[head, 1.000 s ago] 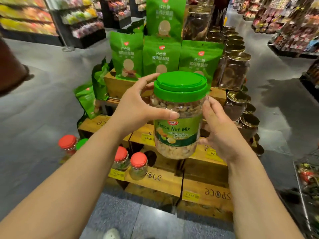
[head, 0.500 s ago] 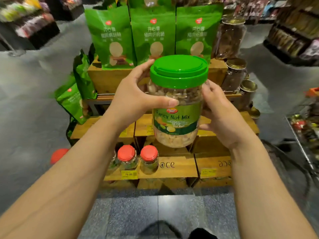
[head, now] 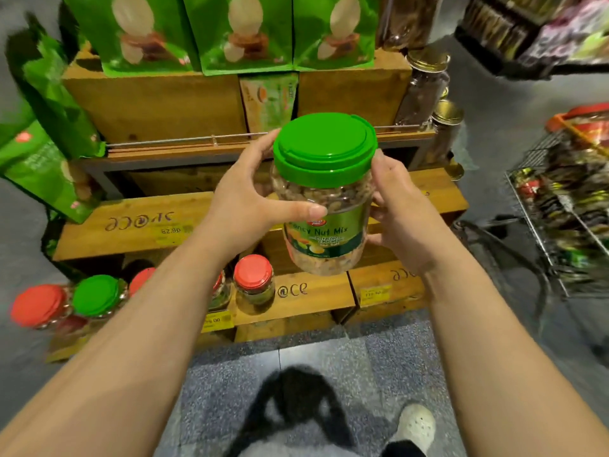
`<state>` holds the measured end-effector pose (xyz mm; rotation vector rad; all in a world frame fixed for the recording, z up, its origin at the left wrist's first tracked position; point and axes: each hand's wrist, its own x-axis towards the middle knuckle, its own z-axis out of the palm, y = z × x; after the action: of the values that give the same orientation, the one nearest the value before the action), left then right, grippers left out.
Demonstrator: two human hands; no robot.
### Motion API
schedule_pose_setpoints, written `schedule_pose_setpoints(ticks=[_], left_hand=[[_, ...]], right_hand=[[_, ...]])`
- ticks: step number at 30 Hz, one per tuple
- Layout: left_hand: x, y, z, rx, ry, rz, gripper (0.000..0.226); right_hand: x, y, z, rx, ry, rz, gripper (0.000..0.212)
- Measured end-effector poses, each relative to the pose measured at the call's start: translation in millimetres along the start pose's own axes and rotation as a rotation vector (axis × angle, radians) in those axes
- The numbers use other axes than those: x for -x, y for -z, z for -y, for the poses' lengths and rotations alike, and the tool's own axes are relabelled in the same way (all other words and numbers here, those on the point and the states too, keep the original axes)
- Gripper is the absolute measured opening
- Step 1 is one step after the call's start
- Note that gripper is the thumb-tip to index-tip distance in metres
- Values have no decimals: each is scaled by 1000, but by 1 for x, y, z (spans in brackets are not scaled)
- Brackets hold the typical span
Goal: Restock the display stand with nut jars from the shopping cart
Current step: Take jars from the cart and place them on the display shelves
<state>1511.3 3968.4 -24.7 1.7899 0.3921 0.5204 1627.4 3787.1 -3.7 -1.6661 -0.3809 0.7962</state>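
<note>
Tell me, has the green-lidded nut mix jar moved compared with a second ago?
Yes. The nut mix jar, gripped by the left hand and right hand, has come lower against the display stand, from level with the green pouches down to the crate tiers.

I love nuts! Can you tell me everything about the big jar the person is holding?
The jar is clear plastic, full of mixed nuts, with a wide green lid closed on top. A green label reads "Fancy Nut Mix". It is held upright in the air before the wooden stand. The left hand grips one side, thumb across the front; the right hand grips the other.
</note>
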Motion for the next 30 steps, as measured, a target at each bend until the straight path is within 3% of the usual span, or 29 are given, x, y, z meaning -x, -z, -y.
schedule_pose_setpoints(ticks=[7, 13, 21, 30], left_hand=[[-12, -37, 88, 72, 88, 15, 122], [-14, -65, 172, 151, 173, 8, 123], [2, -98, 291, 234, 327, -18, 122], [8, -108, 397, 266, 392, 51, 118]], right_hand=[[-53, 12, -65, 8, -70, -9, 66], [-100, 13, -141, 24, -75, -29, 90], [-148, 9, -248, -30, -147, -23, 65], [-200, -3, -345, -89, -162, 0, 62]])
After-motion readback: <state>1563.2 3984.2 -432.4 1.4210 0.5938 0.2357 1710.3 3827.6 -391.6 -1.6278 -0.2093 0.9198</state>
